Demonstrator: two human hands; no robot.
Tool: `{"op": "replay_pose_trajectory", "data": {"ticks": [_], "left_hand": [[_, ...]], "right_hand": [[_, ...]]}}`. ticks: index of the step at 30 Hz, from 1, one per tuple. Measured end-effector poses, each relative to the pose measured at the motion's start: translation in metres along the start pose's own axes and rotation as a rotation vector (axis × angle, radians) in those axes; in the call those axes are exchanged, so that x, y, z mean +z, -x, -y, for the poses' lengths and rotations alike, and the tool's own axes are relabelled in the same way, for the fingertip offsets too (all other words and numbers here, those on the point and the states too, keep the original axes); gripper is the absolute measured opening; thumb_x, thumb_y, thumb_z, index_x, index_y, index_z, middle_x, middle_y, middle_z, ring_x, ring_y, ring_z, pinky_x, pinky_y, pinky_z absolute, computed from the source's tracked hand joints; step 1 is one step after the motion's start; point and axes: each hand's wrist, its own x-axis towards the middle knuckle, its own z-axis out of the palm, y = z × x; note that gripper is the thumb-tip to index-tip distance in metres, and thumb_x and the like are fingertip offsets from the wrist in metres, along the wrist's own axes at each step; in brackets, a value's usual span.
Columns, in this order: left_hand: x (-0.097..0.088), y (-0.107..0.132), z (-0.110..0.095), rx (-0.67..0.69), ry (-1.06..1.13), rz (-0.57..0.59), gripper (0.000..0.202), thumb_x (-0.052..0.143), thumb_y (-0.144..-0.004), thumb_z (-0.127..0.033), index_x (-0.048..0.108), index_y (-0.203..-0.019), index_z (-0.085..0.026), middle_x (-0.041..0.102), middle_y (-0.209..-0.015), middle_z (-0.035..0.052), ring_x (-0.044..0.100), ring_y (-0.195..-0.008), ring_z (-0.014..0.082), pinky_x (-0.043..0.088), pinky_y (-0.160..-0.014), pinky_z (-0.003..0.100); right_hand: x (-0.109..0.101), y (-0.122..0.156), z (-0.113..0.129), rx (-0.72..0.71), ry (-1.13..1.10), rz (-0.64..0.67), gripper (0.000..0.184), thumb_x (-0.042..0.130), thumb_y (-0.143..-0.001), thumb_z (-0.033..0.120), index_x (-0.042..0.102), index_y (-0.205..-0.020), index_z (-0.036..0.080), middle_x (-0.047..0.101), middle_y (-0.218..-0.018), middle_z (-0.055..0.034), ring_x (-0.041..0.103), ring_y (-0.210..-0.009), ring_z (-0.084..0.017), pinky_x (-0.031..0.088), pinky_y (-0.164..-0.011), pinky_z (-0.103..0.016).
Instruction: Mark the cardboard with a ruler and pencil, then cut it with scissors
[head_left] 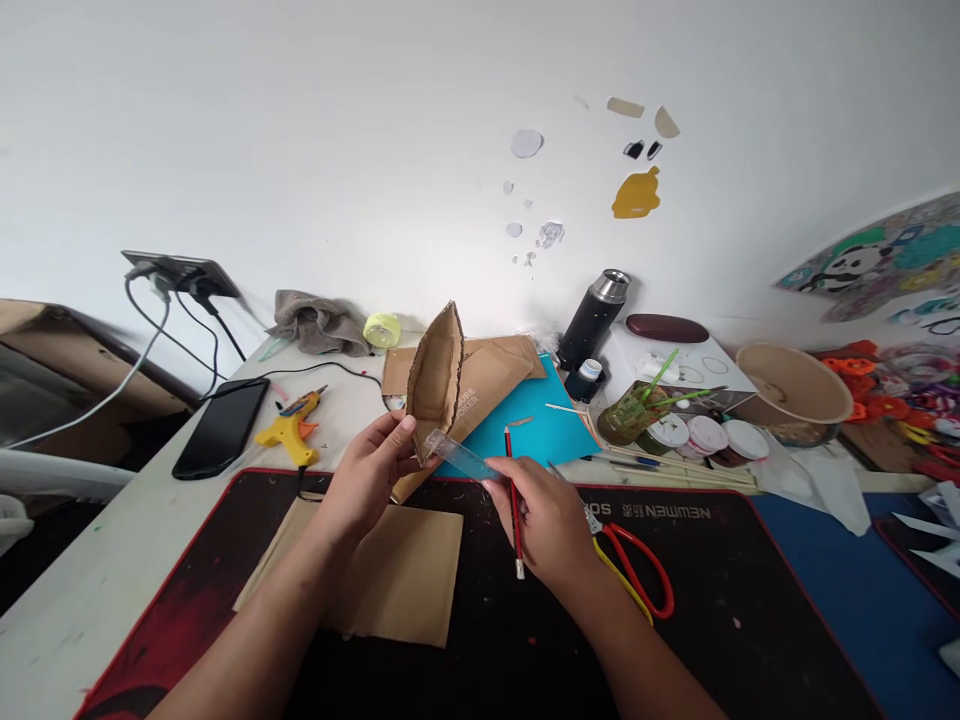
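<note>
My left hand (379, 455) grips the lower end of a boat-shaped cardboard piece (435, 370), which stands tilted upright with its hollow side towards me. In my right hand (544, 515) are a clear plastic ruler (466, 460) and a red and black pencil (515, 500). The ruler's far end meets the lower part of the cardboard boat, close to my left fingers. The pencil points away from me, with its white eraser end nearest. Below my hands, a flat cardboard sheet (409, 575) lies on the black desk mat (510, 660).
Scissors (637, 570) with red and yellow handles lie right of my right hand. A yellow glue gun (289, 430) and a black phone (221, 428) are at left. Behind are blue paper (555, 410), a black flask (592, 320), paint jars (705, 436) and a bowl (795, 380).
</note>
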Motion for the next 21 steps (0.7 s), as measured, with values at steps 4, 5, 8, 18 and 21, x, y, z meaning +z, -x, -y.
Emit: {"op": "replay_pose_trajectory", "data": {"ticks": [4,5,8,18,21], "left_hand": [[0.0007,0.0011,-0.0014,-0.025,-0.021,0.016,0.052,0.094,-0.075,-0.064,0.072,-0.092,-0.02,0.073,-0.086,0.0021,0.074,-0.08,0.0208,0.068,-0.079,0.038],[0.0003,0.0011,-0.0011,-0.03,-0.029,0.019,0.053,0.093,-0.074,-0.065,0.073,-0.092,-0.02,0.074,-0.086,0.0025,0.075,-0.079,0.0217,0.068,-0.078,0.039],[-0.0014,0.0005,0.0005,-0.03,-0.056,0.034,0.05,0.09,-0.076,-0.068,0.072,-0.088,-0.022,0.072,-0.078,0.0012,0.077,-0.076,0.0249,0.067,-0.075,0.04],[-0.0024,0.0024,0.002,-0.057,-0.091,0.074,0.049,0.086,-0.08,-0.069,0.079,-0.101,-0.025,0.081,-0.096,0.0069,0.079,-0.08,0.0287,0.065,-0.071,0.04],[-0.0037,0.0025,0.0048,-0.053,-0.094,0.084,0.049,0.085,-0.083,-0.068,0.079,-0.104,-0.025,0.078,-0.087,0.005,0.079,-0.081,0.0292,0.065,-0.071,0.039]], "right_hand": [[-0.0022,-0.001,0.0012,0.026,-0.036,-0.041,0.016,0.061,-0.112,0.029,0.073,-0.12,0.022,0.08,-0.092,-0.0066,0.077,-0.078,-0.023,0.056,-0.068,-0.032],[-0.0025,-0.0011,0.0013,0.033,-0.046,-0.045,0.016,0.061,-0.112,0.029,0.073,-0.12,0.022,0.081,-0.092,-0.0066,0.077,-0.077,-0.022,0.056,-0.067,-0.031],[-0.0032,-0.0014,0.0015,0.055,-0.082,-0.057,0.017,0.062,-0.111,0.029,0.074,-0.122,0.023,0.081,-0.094,-0.0069,0.077,-0.077,-0.022,0.058,-0.068,-0.031],[-0.0036,-0.0037,0.0014,0.141,-0.187,-0.14,0.015,0.065,-0.108,0.028,0.076,-0.117,0.023,0.082,-0.094,-0.0062,0.078,-0.079,-0.022,0.063,-0.075,-0.032],[-0.0041,-0.0041,0.0022,0.164,-0.185,-0.142,0.015,0.066,-0.107,0.028,0.078,-0.114,0.023,0.083,-0.094,-0.0061,0.079,-0.079,-0.022,0.063,-0.076,-0.032]]}}
